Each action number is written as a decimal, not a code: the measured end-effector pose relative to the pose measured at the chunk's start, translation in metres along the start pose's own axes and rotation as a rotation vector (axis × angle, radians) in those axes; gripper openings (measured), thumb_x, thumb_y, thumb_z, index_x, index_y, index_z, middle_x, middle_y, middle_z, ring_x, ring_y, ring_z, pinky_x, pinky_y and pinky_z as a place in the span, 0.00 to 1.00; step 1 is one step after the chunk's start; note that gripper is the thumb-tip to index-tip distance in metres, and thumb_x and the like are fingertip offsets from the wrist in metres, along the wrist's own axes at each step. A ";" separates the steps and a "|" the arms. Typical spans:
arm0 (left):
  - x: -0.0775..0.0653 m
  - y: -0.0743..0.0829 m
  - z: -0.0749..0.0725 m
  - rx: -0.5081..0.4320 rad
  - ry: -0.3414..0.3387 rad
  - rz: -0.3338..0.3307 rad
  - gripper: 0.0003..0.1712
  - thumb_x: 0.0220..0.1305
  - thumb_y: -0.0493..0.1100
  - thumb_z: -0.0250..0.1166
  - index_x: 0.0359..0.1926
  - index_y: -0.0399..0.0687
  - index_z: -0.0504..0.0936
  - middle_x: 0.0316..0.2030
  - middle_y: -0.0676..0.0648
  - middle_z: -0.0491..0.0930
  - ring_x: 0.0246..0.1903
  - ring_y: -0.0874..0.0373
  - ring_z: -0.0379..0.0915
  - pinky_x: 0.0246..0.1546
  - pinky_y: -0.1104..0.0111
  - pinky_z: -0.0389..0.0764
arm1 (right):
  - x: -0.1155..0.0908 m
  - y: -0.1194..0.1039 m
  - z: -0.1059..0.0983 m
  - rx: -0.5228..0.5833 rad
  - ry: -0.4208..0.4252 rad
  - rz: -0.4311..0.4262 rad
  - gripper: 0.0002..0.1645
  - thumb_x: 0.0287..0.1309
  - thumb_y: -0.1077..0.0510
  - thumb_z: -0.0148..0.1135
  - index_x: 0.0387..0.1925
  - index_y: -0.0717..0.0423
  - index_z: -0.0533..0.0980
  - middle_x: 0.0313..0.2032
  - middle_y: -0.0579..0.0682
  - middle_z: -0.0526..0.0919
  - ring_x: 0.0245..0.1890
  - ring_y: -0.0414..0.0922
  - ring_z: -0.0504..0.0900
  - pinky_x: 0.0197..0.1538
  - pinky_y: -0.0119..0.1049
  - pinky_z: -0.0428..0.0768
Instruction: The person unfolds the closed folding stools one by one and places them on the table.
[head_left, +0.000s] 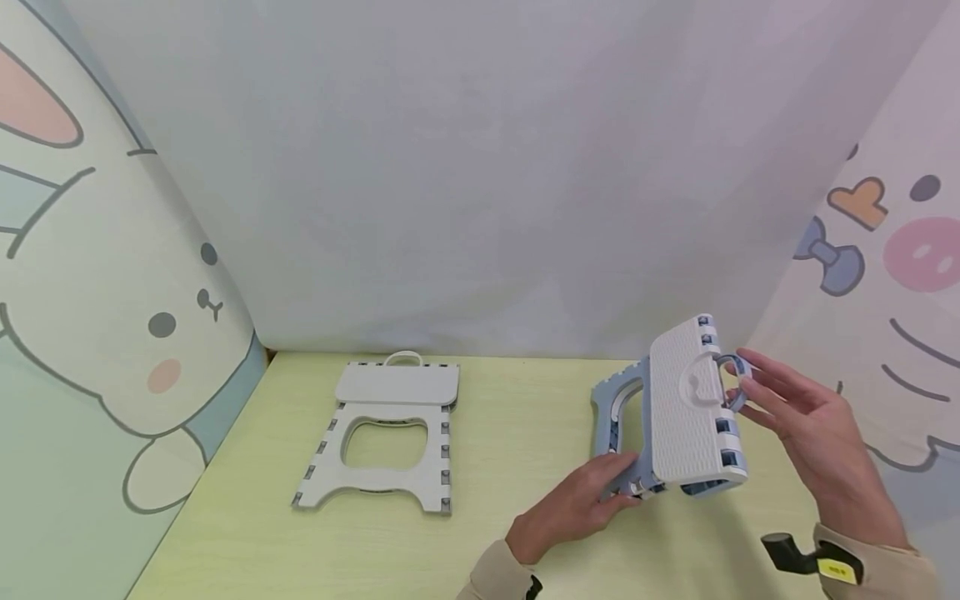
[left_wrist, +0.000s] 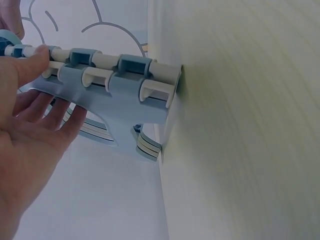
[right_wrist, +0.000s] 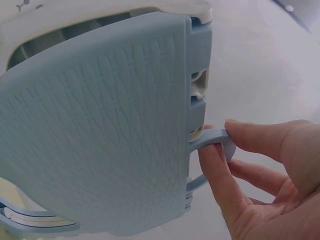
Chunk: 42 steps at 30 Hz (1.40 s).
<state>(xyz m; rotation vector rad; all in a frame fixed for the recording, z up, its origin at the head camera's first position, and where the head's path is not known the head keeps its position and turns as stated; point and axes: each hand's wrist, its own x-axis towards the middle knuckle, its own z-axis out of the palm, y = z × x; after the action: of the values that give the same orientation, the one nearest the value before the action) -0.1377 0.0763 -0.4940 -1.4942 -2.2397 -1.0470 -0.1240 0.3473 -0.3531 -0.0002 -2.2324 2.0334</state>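
A blue and white folding step stool (head_left: 686, 408), partly folded, is held up at the right of the table. My left hand (head_left: 577, 504) grips the blue leg panel at its lower left; in the left wrist view the thumb lies on the hinged edge (left_wrist: 135, 67) and the fingers are beneath. With my right hand (head_left: 813, 425) I hold the blue carry handle (head_left: 739, 387) on the other side. The right wrist view shows fingers through that handle (right_wrist: 212, 136) and the thumb against it, beside the textured blue seat half (right_wrist: 110, 115).
A second folding stool (head_left: 393, 450), white with grey hinges, lies flat on the left of the yellowish wooden table (head_left: 517, 433). A pale cloth wall (head_left: 480, 183) stands behind. Cartoon-printed panels (head_left: 97, 333) flank both sides.
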 end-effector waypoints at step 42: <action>0.001 -0.003 0.001 -0.252 -0.009 0.004 0.36 0.63 0.38 0.63 0.68 0.36 0.58 0.58 0.44 0.71 0.55 0.66 0.66 0.55 0.79 0.68 | 0.001 -0.009 0.018 0.036 0.044 -0.020 0.30 0.62 0.59 0.60 0.66 0.52 0.67 0.53 0.45 0.72 0.44 0.33 0.78 0.40 0.23 0.79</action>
<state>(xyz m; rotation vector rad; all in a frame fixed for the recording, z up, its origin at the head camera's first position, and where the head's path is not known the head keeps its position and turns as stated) -0.1401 0.0769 -0.4956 -1.6006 -2.1737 -1.3666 -0.1261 0.3289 -0.3461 -0.0192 -2.1605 2.0429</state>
